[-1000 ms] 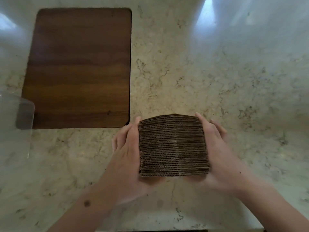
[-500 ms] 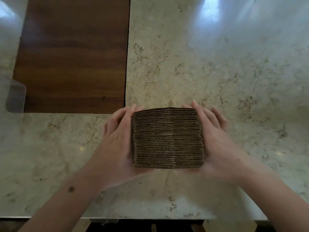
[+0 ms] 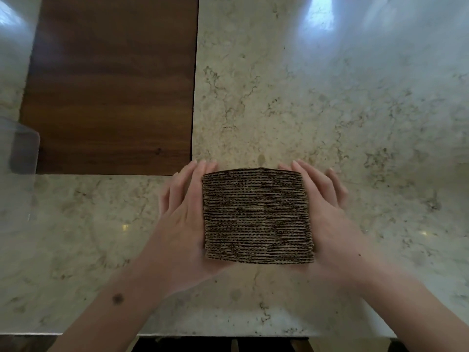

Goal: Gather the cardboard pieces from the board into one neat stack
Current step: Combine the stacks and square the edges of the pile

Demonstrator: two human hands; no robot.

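I see the cardboard stack [image 3: 257, 215] sandwiched between my left hand [image 3: 186, 219] and right hand [image 3: 327, 219]; straight fingers press its sides.

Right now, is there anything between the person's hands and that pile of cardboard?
Nothing visible. The left hand presses flat against the left side of the cardboard stack and the right hand against its right side, straight fingers touching it. The stack sits on the stone counter, just right of the wooden board.
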